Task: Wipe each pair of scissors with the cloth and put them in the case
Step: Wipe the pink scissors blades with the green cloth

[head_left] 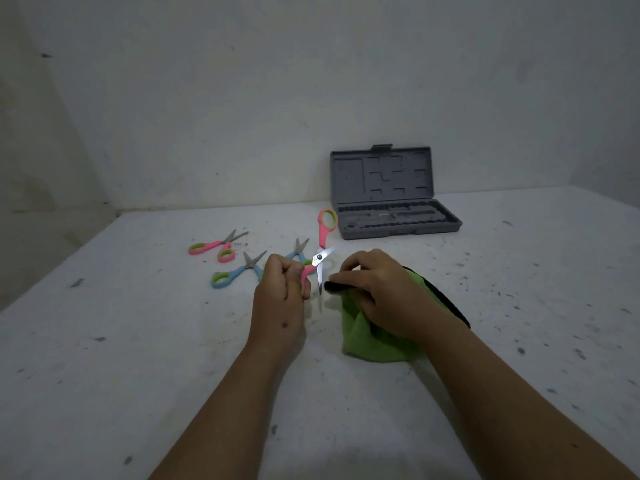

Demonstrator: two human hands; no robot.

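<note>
My left hand (278, 292) grips one handle of a pink pair of scissors (323, 237), spread wide, its other handle pointing up and away and one blade pointing down. My right hand (372, 289) holds a green cloth with a black edge (374, 341) just right of that blade; whether cloth touches blade I cannot tell. On the table lie another pink pair (216, 245) and two blue pairs (239, 271) (298, 252), the second partly hidden by my left hand. The grey case (391, 195) stands open at the back, its lid upright.
The white table (138, 358) is speckled with dark marks and meets a bare wall behind the case. The loose scissors lie left of centre.
</note>
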